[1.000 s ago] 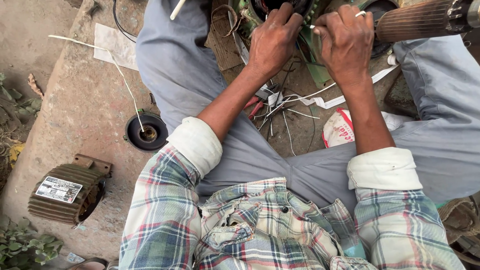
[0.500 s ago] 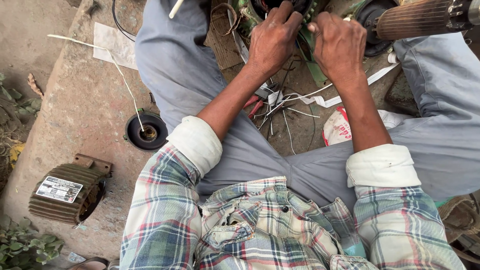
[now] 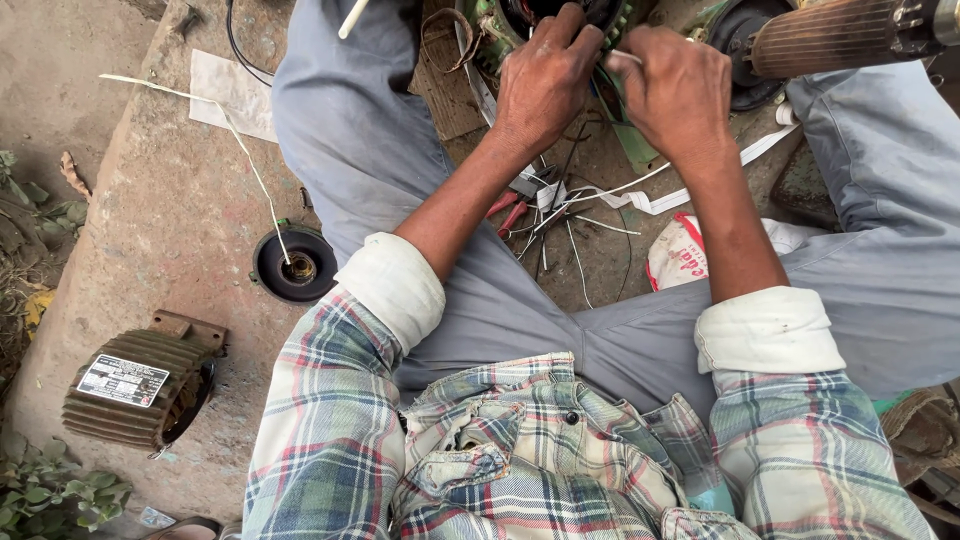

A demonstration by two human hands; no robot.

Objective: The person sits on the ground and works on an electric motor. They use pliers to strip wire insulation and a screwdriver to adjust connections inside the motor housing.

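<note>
— What moved over the last second?

— Mostly the right hand. It sat further right in the frame, a small gap between it and the left hand; now it has slid leftward and the knuckles of the two nearly meet over the green motor housing.

— And the thin white strand?

— A second ago its tip showed above the right hand; now a short piece of white strand shows between the two hands instead.

— The left hand?

— Barely shifted; its fingers have curled a little tighter at the upper edge of the frame.
</note>
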